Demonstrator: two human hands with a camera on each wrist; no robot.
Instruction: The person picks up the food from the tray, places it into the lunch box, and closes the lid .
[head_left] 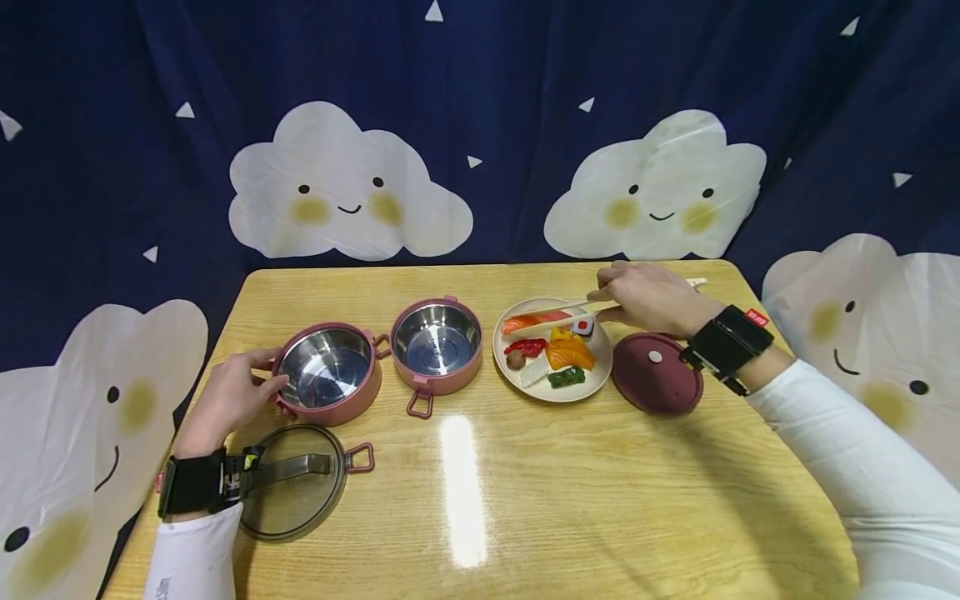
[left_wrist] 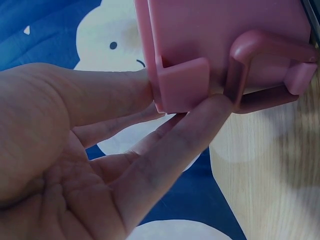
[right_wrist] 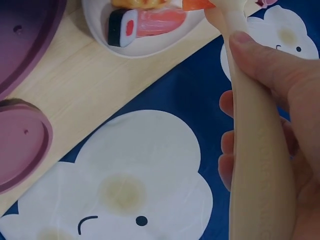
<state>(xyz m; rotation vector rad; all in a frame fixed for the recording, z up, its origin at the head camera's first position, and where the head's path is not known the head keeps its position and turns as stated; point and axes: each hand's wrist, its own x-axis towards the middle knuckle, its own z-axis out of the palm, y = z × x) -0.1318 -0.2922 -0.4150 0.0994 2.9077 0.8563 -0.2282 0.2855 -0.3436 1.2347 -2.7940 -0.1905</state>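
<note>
My left hand (head_left: 231,393) pinches the rim of a pink steel-lined pot (head_left: 328,416), thumb and fingers by its side tab (left_wrist: 185,85) and folded handle (left_wrist: 239,75). In my right hand (head_left: 647,296) is a pair of cream tongs (right_wrist: 260,150), its slim arms reaching over a white plate (head_left: 577,393). An orange-red salmon piece (head_left: 534,321) lies between the tong arms; whether they squeeze it I cannot tell. A sushi roll (head_left: 582,327), yellow-orange food pieces (head_left: 568,353), a green piece (head_left: 567,377), a red piece (head_left: 527,347) and a brown ball (head_left: 515,360) sit on the plate.
A second pink pot (head_left: 450,382) stands between the first pot and the plate. The glass lid (head_left: 292,500) lies at the near left, partly under my left wrist. Right of the plate is a plum lid (head_left: 652,392), with a smaller pink lid (right_wrist: 25,150) beside it.
</note>
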